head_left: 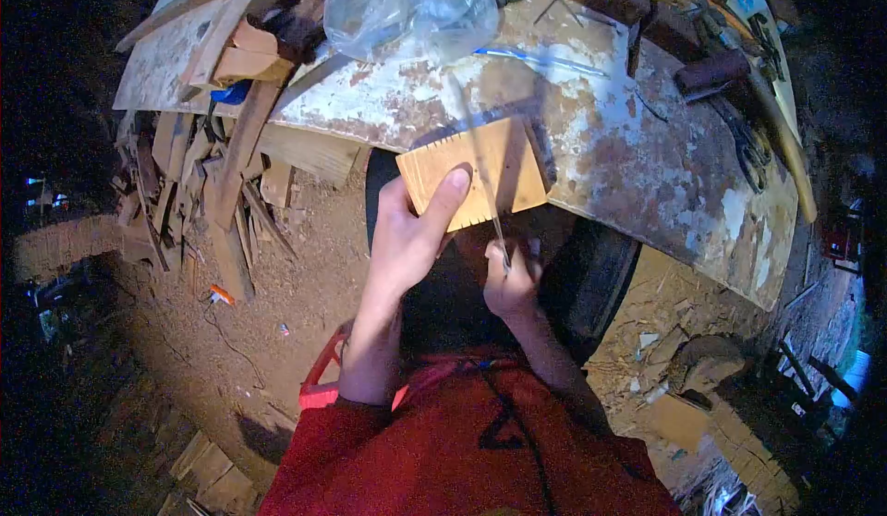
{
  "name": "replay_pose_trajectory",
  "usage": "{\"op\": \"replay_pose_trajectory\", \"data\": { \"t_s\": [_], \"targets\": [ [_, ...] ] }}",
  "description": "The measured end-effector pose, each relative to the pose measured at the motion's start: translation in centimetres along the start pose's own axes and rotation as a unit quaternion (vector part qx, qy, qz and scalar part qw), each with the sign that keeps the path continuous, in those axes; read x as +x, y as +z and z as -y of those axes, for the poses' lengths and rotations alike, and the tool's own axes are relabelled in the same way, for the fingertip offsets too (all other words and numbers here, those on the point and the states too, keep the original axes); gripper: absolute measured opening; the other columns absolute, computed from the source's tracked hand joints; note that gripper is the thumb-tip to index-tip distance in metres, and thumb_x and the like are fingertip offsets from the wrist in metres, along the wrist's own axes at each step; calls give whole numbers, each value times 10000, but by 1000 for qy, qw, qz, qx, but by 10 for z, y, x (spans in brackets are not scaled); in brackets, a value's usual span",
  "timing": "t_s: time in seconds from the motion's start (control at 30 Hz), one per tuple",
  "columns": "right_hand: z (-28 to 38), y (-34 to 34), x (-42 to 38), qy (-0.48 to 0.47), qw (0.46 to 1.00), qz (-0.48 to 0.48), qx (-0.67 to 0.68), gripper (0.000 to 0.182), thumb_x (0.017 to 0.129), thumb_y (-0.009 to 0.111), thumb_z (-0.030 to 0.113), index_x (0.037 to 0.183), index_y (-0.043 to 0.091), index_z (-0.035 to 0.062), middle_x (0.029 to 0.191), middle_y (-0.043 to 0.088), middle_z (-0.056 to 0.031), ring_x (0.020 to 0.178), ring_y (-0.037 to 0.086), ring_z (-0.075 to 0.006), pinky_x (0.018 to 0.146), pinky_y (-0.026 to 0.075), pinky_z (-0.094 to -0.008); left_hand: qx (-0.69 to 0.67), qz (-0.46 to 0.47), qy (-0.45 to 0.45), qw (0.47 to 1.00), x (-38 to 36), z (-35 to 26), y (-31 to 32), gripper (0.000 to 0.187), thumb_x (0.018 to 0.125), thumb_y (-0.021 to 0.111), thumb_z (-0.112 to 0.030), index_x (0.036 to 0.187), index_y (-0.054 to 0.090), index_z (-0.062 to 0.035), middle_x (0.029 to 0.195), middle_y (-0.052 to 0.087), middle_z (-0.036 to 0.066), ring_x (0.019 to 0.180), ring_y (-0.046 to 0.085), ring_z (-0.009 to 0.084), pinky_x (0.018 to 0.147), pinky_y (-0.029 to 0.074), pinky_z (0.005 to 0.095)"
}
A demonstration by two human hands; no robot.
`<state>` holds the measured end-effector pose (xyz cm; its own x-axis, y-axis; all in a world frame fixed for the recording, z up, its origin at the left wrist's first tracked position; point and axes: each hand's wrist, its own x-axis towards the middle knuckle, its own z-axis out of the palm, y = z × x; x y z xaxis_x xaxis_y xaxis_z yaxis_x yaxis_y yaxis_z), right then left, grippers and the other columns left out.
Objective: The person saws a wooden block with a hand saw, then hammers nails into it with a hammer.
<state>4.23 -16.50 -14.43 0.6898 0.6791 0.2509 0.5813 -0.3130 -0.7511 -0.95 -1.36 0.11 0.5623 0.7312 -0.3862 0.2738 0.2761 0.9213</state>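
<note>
Head view, board (509, 170): at near edge of table (628, 188); brace.
Left hand (414, 231): fingers clamped on board; keep thumb clear.
Right hand (513, 281): fingers curled round blade (488, 186); stroke straight.

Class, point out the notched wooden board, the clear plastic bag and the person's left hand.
Notched wooden board (510, 182): head view, on its flat upper face.
Clear plastic bag (413, 10): head view, on its crumpled middle.
Left hand (411, 237): head view, on the back of the hand.
</note>
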Motion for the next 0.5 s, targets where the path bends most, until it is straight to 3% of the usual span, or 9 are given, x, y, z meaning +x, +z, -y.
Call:
{"op": "replay_pose_trajectory", "data": {
  "t_s": [0.1, 0.13, 0.2, 0.3, 0.33, 0.43, 0.5],
  "targets": [
    [-37, 21, -20, -73, 996, -23, -53, 184, 960, 518, 168, 940, 628, 22, 774, 645, -143, 695, 658, -317, 665, 522, -388, -22, 4, 29, 999, 4, 5, 0, 543, 899, 675, -428, 1204, 607, 17, 1109, 644, 93, 979, 594, 164, 852, 477, 305],
    [-26, 15, -12, -46, 999, -6, -12, 184, 960, 518, 170, 945, 627, 22, 780, 646, -143, 702, 658, -316, 670, 520, -391, -34, 3, 41, 999, 5, 9, 2, 547, 899, 673, -433, 1205, 610, 16, 1110, 643, 93, 978, 595, 165, 850, 476, 302],
    [17, -19, 17, 26, 993, 63, 92, 187, 958, 525, 181, 959, 625, 23, 788, 648, -129, 720, 660, -308, 674, 511, -408, -14, -25, -51, 998, -2, 3, 4, 543, 902, 669, -432, 1207, 616, 14, 1097, 648, 90, 974, 597, 163, 854, 476, 303],
    [-7, 6, -5, 33, 999, 29, 0, 184, 959, 514, 174, 960, 625, 27, 779, 640, -130, 722, 655, -311, 666, 500, -423, 15, -17, -25, 999, -2, -5, 2, 539, 900, 672, -435, 1192, 622, 16, 1067, 657, 84, 960, 597, 147, 849, 475, 298],
    [-30, 9, -14, -10, 996, 83, -30, 188, 962, 498, 170, 951, 629, 35, 769, 632, -136, 723, 649, -316, 674, 495, -425, 17, -3, -23, 1000, -2, -8, 1, 540, 899, 674, -435, 1187, 622, 18, 1070, 657, 86, 962, 596, 146, 854, 472, 299],
    [-29, 8, -19, 106, 981, 96, 133, 332, 969, 549, 322, 1147, 578, 43, 1020, 672, -179, 939, 636, -355, 837, 477, -476, 12, -2, 26, 1000, 5, 1, -2, 530, 900, 675, -431, 1152, 630, 33, 1074, 662, 94, 958, 593, 142, 860, 469, 302],
    [4, -13, 1, 127, 974, 114, 146, 236, 958, 548, 248, 1058, 602, 42, 919, 659, -170, 875, 642, -346, 779, 484, -443, 5, -5, 35, 999, 4, 6, 0, 525, 901, 675, -426, 1141, 633, 39, 1065, 666, 96, 959, 591, 139, 862, 469, 305]
  ]
}}
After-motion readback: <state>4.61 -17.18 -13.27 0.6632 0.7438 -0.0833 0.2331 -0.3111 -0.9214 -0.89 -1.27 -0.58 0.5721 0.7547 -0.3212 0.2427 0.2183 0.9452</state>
